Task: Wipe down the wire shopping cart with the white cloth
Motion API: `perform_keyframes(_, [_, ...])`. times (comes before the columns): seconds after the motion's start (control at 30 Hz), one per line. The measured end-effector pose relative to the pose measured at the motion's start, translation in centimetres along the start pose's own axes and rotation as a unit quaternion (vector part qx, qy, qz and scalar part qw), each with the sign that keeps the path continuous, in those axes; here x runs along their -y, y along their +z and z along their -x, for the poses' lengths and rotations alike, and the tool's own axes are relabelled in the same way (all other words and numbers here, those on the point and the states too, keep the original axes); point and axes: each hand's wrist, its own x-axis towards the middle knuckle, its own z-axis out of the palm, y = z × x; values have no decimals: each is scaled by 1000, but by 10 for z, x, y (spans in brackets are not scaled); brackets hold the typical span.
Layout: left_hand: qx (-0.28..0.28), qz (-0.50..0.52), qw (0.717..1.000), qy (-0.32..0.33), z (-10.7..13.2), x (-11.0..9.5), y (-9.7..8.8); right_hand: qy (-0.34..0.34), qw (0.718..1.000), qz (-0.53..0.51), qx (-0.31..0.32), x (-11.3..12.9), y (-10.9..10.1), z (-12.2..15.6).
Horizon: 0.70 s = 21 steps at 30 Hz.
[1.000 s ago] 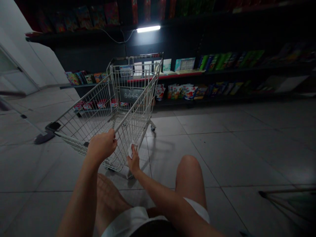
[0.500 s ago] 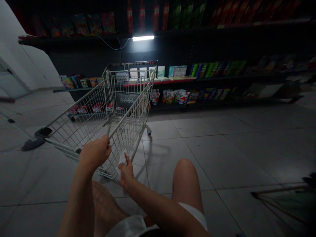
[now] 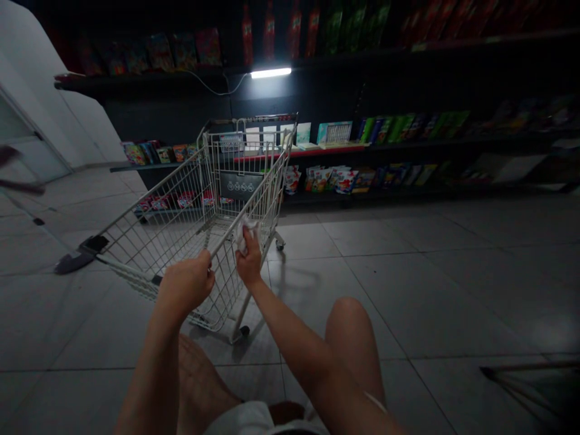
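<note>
A wire shopping cart (image 3: 220,241) stands on the tiled floor in front of me, its basket bare wire inside. My left hand (image 3: 188,284) is closed round the top rail at the cart's near corner. Higher along the same right side is my right hand (image 3: 249,260), its fingers closed on a crumpled white cloth (image 3: 247,234). The cloth lies against the wires of the side panel, just under the top rail. A dark panel (image 3: 241,186) with round marks hangs at the cart's far end.
Dark store shelves (image 3: 317,72) with bottles, bags and boxes run behind the cart, lit by a tube light (image 3: 270,73). A grey mop or broom head (image 3: 75,261) rests on the floor at left. A thin-framed object (image 3: 521,368) stands at lower right.
My right hand has moved the white cloth from low on the cart's side up to near the top rail. My left hand keeps its hold; the view has shifted slightly.
</note>
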Motion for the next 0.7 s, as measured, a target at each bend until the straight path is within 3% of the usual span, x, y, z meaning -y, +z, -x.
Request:
perform_keyframes(0.1, [8,1,1000,-2,1,0,0,-4,999,1,52,-33,5,54])
perform_keyframes(0.2, [10,4,1000,-2,1,1,0,46,994,-23,92,-56,-3,79])
perform_keyframes(0.27, [8,4,1000,-2,2,1,0,108,993,-31,43,-51,-15,70])
perform_keyframes(0.33, [4,4,1000,-2,2,0,1,102,993,-28,-54,-26,-32,41])
perform_keyframes(0.37, [0,5,1000,0,2,-1,1,50,994,-25,-96,-8,-41,22])
perform_keyframes(0.43, [-8,9,1000,-2,2,-2,1,-80,993,-25,-87,33,-56,-23])
perform_keyframes(0.5, [-14,18,1000,-9,3,-3,2,-167,985,-13,31,69,-61,-67])
perform_keyframes(0.57, [-28,33,999,-19,7,-1,2,-203,953,-12,225,93,-51,-103])
perform_keyframes(0.63, [-65,54,996,-27,12,4,3,-190,885,-8,425,101,-28,-127])
perform_keyframes(0.7, [-106,63,992,-36,19,10,7,-137,820,12,556,96,5,-139])
